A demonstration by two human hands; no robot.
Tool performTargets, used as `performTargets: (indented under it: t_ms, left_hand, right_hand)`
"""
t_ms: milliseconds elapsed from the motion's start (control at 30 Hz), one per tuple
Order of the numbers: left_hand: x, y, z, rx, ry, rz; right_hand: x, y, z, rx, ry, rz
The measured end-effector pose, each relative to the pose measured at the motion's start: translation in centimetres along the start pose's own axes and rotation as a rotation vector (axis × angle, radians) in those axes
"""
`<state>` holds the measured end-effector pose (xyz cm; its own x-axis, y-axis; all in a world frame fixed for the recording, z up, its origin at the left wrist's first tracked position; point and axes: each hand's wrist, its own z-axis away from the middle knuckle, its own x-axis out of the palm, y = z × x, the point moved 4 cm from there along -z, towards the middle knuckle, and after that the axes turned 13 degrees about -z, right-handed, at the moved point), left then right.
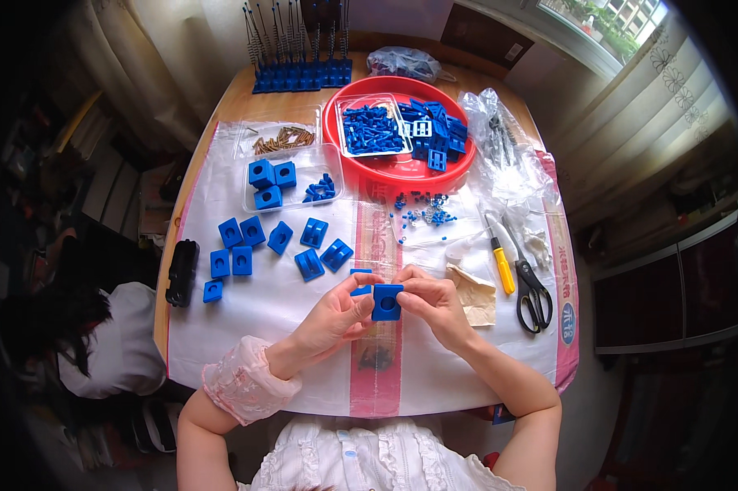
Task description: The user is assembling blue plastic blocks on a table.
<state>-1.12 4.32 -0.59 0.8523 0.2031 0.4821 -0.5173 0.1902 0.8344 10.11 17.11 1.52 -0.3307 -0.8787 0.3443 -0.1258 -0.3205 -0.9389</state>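
In front of me a blue plastic block (387, 304) with a round hole is held up between my two hands. My right hand (436, 301) pinches its upper right edge with thumb and fingers. At its left edge, my left hand (334, 315) grips with thumb and fingertips; parts of those fingers are hidden. Just behind the left fingertips another blue block (361, 273) is partly covered by the hand. Slotted blue blocks (309, 264) lie to the left of it, and several blue blocks with holes (242, 260) are grouped farther left.
A red basin (336, 147) holds small blue parts and blue blocks. Beside it are a clear tray (295, 201), brass-coloured screws (283, 140) and scattered tiny parts (424, 214). Right lie a yellow-handled screwdriver (503, 268) and scissors (533, 298); left, a black case (183, 273) and a seated person (123, 344).
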Motion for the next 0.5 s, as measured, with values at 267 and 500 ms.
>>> performTargets:
  t_ms: [267,500]
  left_hand:
    - [-0.2,-0.2,-0.1,-0.001,0.045,-0.04]
    - [0.6,0.9,0.2,0.083,0.04,-0.295]
  right_hand:
    - [-0.3,0.2,-0.1,-0.057,0.085,0.05]
    - [-0.5,0.3,0.0,-0.101,0.1,0.176]
